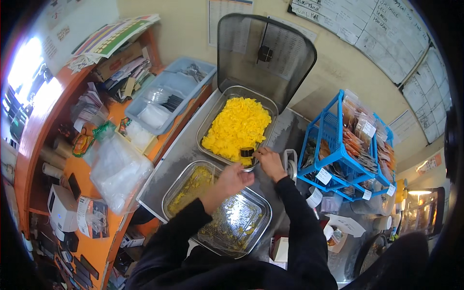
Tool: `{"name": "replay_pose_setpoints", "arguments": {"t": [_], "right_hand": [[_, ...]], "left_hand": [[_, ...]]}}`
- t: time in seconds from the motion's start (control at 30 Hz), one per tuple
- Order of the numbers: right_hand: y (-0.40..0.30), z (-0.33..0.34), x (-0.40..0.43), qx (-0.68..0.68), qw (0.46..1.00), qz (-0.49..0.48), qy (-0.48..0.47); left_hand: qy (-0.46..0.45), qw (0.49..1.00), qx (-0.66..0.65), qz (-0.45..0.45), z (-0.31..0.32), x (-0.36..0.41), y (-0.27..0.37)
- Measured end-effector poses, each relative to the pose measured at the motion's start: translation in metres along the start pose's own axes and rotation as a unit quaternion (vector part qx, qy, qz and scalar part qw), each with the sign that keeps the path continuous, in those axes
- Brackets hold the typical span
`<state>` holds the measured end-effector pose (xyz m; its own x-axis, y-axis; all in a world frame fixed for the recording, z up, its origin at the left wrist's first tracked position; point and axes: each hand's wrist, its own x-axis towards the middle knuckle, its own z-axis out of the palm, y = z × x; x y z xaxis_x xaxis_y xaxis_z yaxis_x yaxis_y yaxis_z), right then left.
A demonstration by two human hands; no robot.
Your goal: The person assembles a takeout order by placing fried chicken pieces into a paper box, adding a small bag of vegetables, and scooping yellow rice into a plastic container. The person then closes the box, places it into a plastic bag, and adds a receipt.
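Note:
Yellow scrambled egg-like food [237,125] is heaped in a perforated metal tray [202,135] before me. My right hand [269,161] is at the tray's near right corner, its fingers on a small dark cup-shaped scoop [247,152] that rests over the food. My left hand [232,181] hovers just beside the near rim, fingers apart and slightly blurred. I see nothing held in it. Beneath my left forearm lies a second metal tray [250,210], with yellow scraps stuck to its bottom. My forearm hides part of this tray.
A dark mesh cover [243,43] leans upright against the wall behind the food. Blue plastic racks [326,159] filled with sachets stand to the right. On the orange shelf [116,108] at left are a blue bin [181,87] of cutlery and a plastic bag [119,174].

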<state>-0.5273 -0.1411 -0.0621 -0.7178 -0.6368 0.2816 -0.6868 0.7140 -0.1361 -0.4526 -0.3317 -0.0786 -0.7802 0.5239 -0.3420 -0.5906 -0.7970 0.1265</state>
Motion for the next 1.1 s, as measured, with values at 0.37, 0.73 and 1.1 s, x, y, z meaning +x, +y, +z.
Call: {"name": "replay_pose_setpoints", "arguments": {"t": [0.37,0.73,1.1], "right_hand": [[-0.002,0.002,0.013,0.02,0.987,-0.084,-0.132],[0.009,-0.013,0.016,0.11,0.986,-0.042,-0.118],[0.018,0.001,0.05,0.249,0.931,0.174,-0.202]], "left_hand": [[0.181,0.981,0.058,0.048,0.003,-0.004,-0.013],[0.096,0.988,0.098,0.075,0.001,-0.019,-0.004],[0.069,0.99,0.097,0.082,-0.01,-0.019,-0.001]]}}
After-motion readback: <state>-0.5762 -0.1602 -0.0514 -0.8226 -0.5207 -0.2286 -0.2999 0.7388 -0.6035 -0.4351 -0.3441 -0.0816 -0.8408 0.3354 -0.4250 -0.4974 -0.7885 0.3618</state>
